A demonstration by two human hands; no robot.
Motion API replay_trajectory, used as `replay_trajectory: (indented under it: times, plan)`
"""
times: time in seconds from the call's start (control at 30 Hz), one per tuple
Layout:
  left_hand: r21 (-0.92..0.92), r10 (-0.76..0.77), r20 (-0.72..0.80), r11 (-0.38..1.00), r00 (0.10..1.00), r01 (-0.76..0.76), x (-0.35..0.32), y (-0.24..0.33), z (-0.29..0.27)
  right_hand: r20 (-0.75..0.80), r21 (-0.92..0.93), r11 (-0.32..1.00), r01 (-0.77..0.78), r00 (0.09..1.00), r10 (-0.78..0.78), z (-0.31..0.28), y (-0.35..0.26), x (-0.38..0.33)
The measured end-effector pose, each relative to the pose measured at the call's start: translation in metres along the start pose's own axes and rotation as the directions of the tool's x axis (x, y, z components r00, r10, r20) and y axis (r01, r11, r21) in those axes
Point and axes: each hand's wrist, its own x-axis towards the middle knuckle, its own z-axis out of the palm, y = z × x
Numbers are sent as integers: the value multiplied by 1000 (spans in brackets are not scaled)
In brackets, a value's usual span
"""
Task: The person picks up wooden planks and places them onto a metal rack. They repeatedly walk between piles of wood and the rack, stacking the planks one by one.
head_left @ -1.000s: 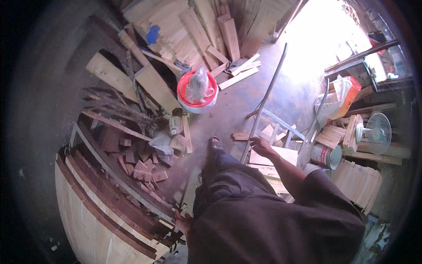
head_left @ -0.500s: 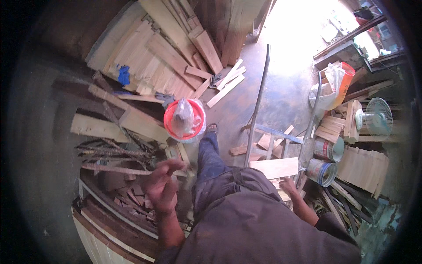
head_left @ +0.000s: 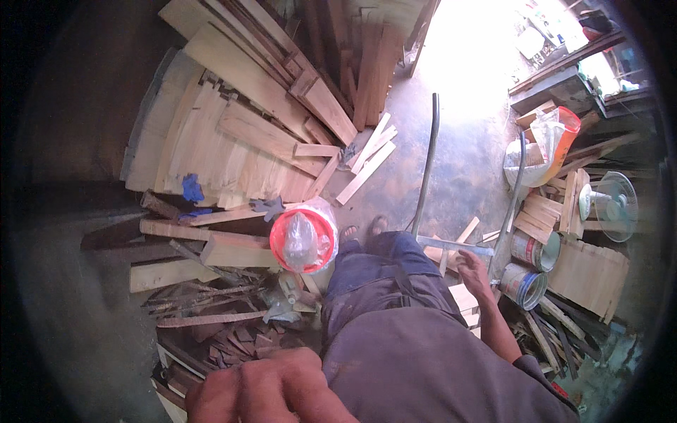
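Observation:
My left hand looms large at the lower edge, knuckles showing and fingers bent. Its fingertips are hidden, so whether it holds anything does not show. My right hand hangs on the right beside the grey crossbar of a metal frame with two long handles. Its fingers are partly apart and nothing shows in them; whether it touches the bar is unclear. Pale boards lie on the frame below that hand. Left of my legs stands a red-rimmed bucket with a clear plastic bag in it.
Long planks lean at the far left, with blue gloves on them. Sticks and wood scraps lie near left. To the right are paint cans, a fan and an orange-and-white bucket.
My left hand has come down and much closer to view. My right hand has moved up and forward toward the crossbar. The view has shifted; both my feet now show.

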Motion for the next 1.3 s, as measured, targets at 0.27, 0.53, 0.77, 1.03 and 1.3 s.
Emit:
replay_trajectory:
  times: [0.27, 0.53, 0.77, 1.03, 1.3]
  plan:
    - [99, 322, -409, 946, 854, -309, 114, -106, 6, 297, -618, 754, -221, 823, 484, -63, 30, 61]
    - [-17, 67, 53, 998, 996, -66, 187, -172, -94, 209, -430, 902, -40, 967, 143, -156, -18, 267]
    - [42, -315, -479, 924, 820, 380, 149, -271, -170, 46, -303, 949, -83, 994, 101, -221, -113, 396]
    - [663, -102, -709, 239, 698, 709, 148, -304, -247, 374, -378, 924, -59, 903, 211, -164, -137, 474]
    - [562, 35, -826, 124, 562, 818, 163, -312, -275, 561, -588, 662, 465, 824, -80, -65, -323, 627]
